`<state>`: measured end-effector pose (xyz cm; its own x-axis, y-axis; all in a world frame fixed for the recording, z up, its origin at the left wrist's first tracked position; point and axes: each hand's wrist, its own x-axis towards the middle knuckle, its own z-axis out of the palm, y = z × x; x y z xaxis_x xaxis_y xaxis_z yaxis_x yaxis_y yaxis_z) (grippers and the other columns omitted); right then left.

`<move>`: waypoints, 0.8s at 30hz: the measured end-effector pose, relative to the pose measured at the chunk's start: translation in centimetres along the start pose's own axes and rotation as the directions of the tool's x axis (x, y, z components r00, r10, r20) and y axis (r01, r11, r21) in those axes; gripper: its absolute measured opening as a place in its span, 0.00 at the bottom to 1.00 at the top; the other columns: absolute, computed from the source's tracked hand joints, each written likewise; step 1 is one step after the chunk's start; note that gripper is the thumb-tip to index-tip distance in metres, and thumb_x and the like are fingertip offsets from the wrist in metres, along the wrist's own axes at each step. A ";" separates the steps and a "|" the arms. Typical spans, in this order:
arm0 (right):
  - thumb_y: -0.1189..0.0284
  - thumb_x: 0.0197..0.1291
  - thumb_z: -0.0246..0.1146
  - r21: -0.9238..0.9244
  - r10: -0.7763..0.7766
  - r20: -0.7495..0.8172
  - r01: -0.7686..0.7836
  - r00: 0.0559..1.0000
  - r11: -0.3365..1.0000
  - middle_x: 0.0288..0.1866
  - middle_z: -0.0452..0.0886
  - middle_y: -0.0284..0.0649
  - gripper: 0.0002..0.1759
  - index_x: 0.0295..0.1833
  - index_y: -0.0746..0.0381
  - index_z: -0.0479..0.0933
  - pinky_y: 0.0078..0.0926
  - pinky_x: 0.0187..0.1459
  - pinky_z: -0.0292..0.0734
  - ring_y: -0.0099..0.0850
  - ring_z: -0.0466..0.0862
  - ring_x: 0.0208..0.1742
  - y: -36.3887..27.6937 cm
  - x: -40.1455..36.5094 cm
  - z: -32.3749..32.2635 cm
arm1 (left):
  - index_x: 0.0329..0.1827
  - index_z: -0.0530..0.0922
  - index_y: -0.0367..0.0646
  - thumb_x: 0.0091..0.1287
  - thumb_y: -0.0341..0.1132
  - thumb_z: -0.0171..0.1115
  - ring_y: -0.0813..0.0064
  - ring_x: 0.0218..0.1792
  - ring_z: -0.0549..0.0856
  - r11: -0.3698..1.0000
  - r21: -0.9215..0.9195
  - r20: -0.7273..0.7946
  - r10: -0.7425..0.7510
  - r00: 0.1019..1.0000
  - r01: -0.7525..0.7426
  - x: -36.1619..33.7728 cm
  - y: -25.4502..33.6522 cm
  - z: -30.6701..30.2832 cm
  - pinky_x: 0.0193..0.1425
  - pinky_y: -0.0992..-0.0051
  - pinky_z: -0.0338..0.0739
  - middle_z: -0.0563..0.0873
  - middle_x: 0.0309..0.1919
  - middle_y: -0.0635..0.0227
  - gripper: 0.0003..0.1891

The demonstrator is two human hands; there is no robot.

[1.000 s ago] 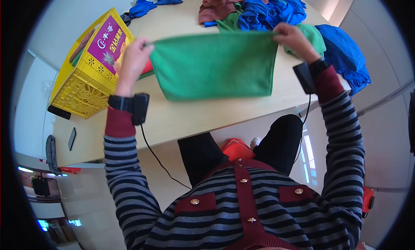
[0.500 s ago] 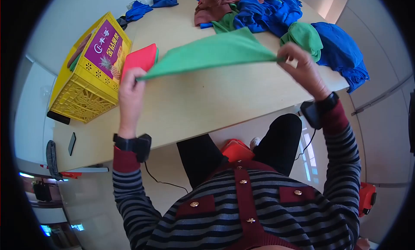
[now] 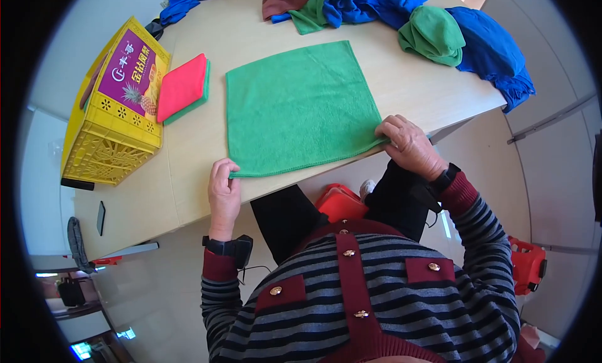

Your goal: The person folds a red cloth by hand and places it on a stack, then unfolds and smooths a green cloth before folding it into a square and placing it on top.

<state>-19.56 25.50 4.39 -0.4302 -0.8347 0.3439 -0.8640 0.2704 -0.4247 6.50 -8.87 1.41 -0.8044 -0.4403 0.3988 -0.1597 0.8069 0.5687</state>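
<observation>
Two hands grip one green cloth (image 3: 300, 109), which lies spread flat and square on the table (image 3: 188, 168), its near edge along the table's near edge. The left hand (image 3: 224, 190) is closed on the cloth's near left corner, thumb and fingers pinched over the hem. The right hand (image 3: 407, 145) is closed on the cloth's near right corner, its fingers curled over the fabric at the table's rim.

Just left of the cloth's far half lies a red stack (image 3: 182, 87) of folded cloths with a green layer showing under it. Further left of the cloth stands a yellow crate (image 3: 110, 106), touching that stack. Beyond the cloth's far edge sits a pile (image 3: 351, 2) of loose blue, green and brown cloths. A green bundle (image 3: 433, 34) and a blue heap (image 3: 495, 56) lie to the cloth's far right. A phone (image 3: 100, 217) lies well to the cloth's near left.
</observation>
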 end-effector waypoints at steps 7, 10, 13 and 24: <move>0.82 0.53 0.68 -0.048 -0.052 0.031 0.054 0.998 0.997 0.45 0.81 0.42 0.12 0.44 0.63 0.79 0.39 0.52 0.80 0.44 0.81 0.49 -0.2 -0.4 -0.3 | 0.42 0.76 0.39 0.58 0.13 0.59 0.65 0.49 0.83 0.998 -0.029 0.066 -0.054 0.996 0.056 0.0 0.6 -1.0 0.49 0.72 0.79 0.80 0.46 0.62 0.12; 0.81 0.54 0.68 -0.037 -0.070 0.036 0.072 0.997 0.997 0.47 0.81 0.42 0.11 0.43 0.63 0.79 0.39 0.53 0.80 0.44 0.81 0.50 -0.7 -0.3 -0.9 | 0.41 0.77 0.39 0.58 0.14 0.60 0.64 0.48 0.84 0.998 -0.056 0.039 0.001 0.999 0.001 -0.2 0.7 -1.6 0.46 0.69 0.80 0.81 0.45 0.63 0.12; 0.81 0.54 0.68 -0.026 -0.079 0.072 0.081 0.994 0.996 0.48 0.82 0.42 0.10 0.43 0.63 0.79 0.38 0.54 0.80 0.44 0.81 0.51 -0.8 0.0 -1.7 | 0.41 0.76 0.38 0.57 0.14 0.61 0.66 0.50 0.82 0.999 -0.048 0.123 0.021 0.992 -0.016 -0.4 0.5 -2.3 0.53 0.73 0.77 0.80 0.45 0.63 0.12; 0.65 0.69 0.64 0.004 0.035 0.191 -0.036 0.981 0.999 0.60 0.80 0.47 0.17 0.57 0.64 0.78 0.43 0.63 0.75 0.48 0.78 0.61 -3.5 3.6 -2.5 | 0.48 0.81 0.38 0.68 0.31 0.65 0.55 0.56 0.83 0.996 -0.033 0.306 0.083 0.948 -0.077 3.2 2.6 -5.2 0.65 0.62 0.76 0.84 0.55 0.57 0.09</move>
<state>-18.71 22.77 9.19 -0.4021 -0.9011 0.1625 -0.8470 0.2987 -0.4398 6.51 -10.18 7.93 -0.9513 -0.2297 0.2055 -0.0783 0.8250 0.5597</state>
